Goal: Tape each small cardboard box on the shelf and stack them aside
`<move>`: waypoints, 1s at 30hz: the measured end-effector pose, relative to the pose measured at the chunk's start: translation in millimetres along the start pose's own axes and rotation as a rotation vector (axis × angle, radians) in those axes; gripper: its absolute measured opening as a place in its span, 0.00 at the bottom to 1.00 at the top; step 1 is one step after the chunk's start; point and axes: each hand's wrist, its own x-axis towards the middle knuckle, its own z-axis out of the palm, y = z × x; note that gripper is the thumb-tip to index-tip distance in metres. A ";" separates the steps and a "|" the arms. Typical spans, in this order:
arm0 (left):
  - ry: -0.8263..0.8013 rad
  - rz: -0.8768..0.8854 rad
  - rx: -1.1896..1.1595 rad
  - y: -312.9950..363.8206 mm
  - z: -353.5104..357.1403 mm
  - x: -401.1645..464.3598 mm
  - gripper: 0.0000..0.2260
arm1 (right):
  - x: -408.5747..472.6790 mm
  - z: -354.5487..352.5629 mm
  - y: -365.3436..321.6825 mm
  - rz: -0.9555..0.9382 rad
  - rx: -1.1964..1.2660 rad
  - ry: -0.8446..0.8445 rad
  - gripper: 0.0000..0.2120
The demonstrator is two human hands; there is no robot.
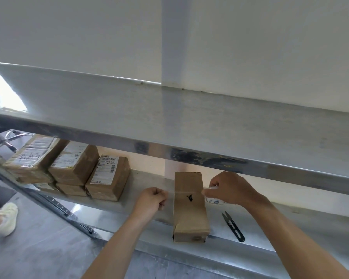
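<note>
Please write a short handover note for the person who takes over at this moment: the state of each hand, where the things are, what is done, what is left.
Left hand: its grip pinches the free end of the clear tape.
Right hand: holds the tape roll.
The tape strip is stretched across the top of the plain box on the lower shelf.
Snips lie right of the box.
Done: labelled boxes stacked at the left.
Left: press the tape down, cut it, stack this box.
</note>
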 end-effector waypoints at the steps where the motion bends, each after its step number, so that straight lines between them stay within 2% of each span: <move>1: -0.007 -0.005 -0.023 -2.4 -1.1 2.0 0.09 | 0.7 0.8 2.9 0.006 -0.003 -0.001 0.21; 6: -0.034 -0.037 -0.106 -8.6 0.3 8.8 0.08 | 6.5 7.4 12.2 0.007 -0.010 -0.010 0.23; 14: -0.061 -0.149 -0.168 -23.9 11.1 13.3 0.07 | 11.3 22.2 17.0 0.044 -0.021 -0.024 0.19; 21: -0.148 -0.275 -0.362 -31.2 29.9 12.0 0.09 | 15.3 41.5 24.3 0.070 0.070 -0.058 0.19; 27: -0.039 -0.352 -0.514 -43.9 32.0 10.2 0.11 | 14.7 48.8 28.0 0.032 0.122 -0.050 0.20; 30: 0.058 -0.252 -0.381 -38.0 34.7 5.9 0.03 | 15.2 48.4 27.5 0.029 0.133 -0.049 0.19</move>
